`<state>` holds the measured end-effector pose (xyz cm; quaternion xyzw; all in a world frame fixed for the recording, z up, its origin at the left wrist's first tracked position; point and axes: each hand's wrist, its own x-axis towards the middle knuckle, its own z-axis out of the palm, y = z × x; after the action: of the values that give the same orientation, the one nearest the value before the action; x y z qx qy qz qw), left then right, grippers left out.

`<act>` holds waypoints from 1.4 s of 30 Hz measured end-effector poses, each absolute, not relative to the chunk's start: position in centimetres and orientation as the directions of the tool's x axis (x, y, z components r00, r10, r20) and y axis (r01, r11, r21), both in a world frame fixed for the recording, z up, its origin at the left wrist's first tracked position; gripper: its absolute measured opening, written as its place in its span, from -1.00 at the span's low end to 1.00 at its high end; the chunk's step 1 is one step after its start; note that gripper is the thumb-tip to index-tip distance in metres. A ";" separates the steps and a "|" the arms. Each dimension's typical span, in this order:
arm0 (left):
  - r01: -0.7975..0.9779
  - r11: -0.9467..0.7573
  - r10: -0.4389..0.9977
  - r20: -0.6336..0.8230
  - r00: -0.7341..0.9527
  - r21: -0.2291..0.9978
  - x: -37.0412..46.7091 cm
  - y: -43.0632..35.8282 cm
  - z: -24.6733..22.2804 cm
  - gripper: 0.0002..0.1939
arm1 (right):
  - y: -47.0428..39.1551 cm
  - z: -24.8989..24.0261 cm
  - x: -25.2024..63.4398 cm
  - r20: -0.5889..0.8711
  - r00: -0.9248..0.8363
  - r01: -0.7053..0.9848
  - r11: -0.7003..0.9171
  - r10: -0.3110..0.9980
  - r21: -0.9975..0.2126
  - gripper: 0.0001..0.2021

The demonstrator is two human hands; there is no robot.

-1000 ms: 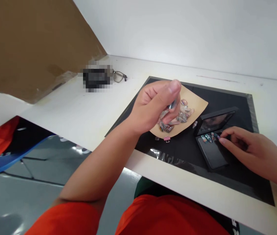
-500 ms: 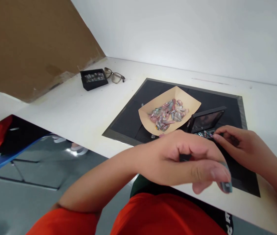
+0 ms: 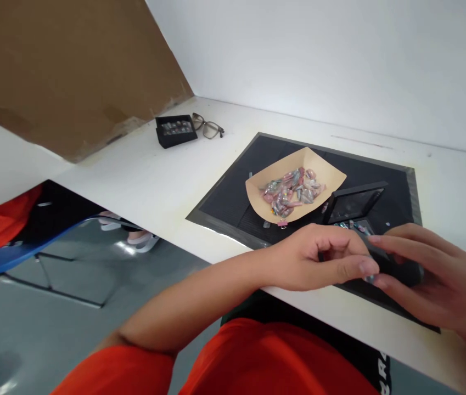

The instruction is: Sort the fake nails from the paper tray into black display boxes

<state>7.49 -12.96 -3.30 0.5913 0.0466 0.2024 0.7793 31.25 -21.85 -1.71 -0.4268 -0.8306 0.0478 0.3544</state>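
My left hand (image 3: 327, 257) pinches a small shiny grey-teal piece (image 3: 370, 278) between thumb and index finger; its exact kind is hard to make out. Close by on the right, my right hand (image 3: 438, 271) has its thumb and fingers spread, the thumb tip beside that piece. Behind both hands stands a small black box (image 3: 354, 206) with its windowed lid raised. Shiny small pieces show in its base, which my hands partly cover. A tan paper tray (image 3: 255, 189) holds a heap of small pink and silvery pieces in clear wrapping (image 3: 292, 192).
A black mat (image 3: 233, 211) lies under the tray and box on the white table (image 3: 146, 192). A pink binder clip (image 3: 282, 224) sits by the tray. Farther left are another black box (image 3: 175, 131) with small pieces and eyeglasses (image 3: 210, 129). A blue chair (image 3: 22, 253) stands beyond the table's edge.
My left hand has turned and drawn back slightly with its shiny piece. My right hand has left the black box, opened its fingers and come towards the left fingertips. The view has shifted a little.
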 end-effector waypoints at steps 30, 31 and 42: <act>0.046 0.095 0.435 -0.082 0.897 0.994 7.2 -13.5 -2.9 -0.65 | -19.5 -3.5 34.8 0.352 -0.161 0.759 0.344 0.922 -0.553 -0.69; 0.048 0.091 0.402 -0.081 0.912 0.995 7.1 -13.4 -2.8 -0.67 | -19.1 -3.8 35.3 0.317 -0.140 0.765 0.306 0.938 -0.567 -0.62; 0.017 0.008 0.223 -0.019 0.975 1.000 6.9 -13.0 -3.1 -0.68 | -18.2 -5.1 36.8 0.043 -0.093 0.793 0.100 0.995 -0.601 -0.38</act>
<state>6.91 -13.03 -3.08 0.7006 0.0860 0.0731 0.7045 36.75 -18.16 -5.06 -0.6335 -0.7056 0.2206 0.2283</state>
